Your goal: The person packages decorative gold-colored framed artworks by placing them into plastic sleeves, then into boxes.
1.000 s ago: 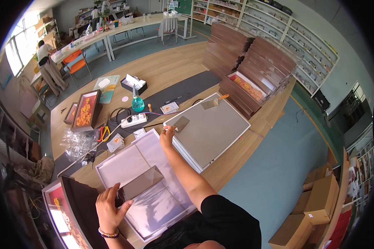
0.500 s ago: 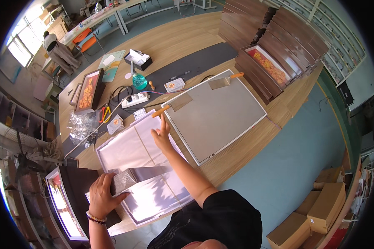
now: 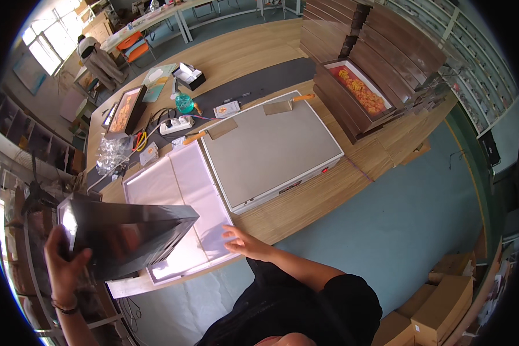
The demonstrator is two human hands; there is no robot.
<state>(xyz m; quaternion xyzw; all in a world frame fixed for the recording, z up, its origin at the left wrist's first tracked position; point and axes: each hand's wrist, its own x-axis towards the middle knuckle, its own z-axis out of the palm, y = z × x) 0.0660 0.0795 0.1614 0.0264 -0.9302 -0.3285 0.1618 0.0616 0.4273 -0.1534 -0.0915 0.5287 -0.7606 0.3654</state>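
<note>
fingers of the left hand clasp a dark box while the right hand hangs loosely spread.

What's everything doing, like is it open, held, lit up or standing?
Left hand: gripping
Dark box: held, tilted
Right hand: open, holding nothing
Small black box: open
Bottle: standing upright
Red switch: looks lit
Scrapers: resting on the grey plate
</note>
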